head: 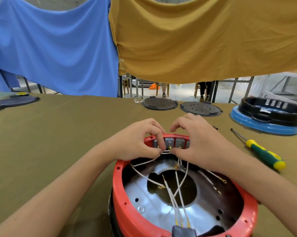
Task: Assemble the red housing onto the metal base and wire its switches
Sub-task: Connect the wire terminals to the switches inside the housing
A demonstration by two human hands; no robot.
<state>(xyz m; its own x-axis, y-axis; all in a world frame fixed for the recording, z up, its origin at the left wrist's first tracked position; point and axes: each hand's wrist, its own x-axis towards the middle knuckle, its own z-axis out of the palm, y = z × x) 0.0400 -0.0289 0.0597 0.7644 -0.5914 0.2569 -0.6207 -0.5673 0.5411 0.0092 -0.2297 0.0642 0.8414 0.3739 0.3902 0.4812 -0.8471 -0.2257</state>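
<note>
Olive cloth tabletop (58, 134) under blue (50, 48) and mustard drapes (204, 40); both hands pinching white wire (165, 152).

Red housing (125, 200) seated around metal base (149, 200), white wires (178, 190) crossing, grey switches (171, 142) at far rim

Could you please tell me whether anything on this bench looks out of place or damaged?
Nothing looks damaged. Several white wires lie loose across the shiny metal base inside the red round plastic housing, their ends unconnected; both hands work at the grey switches.
</note>
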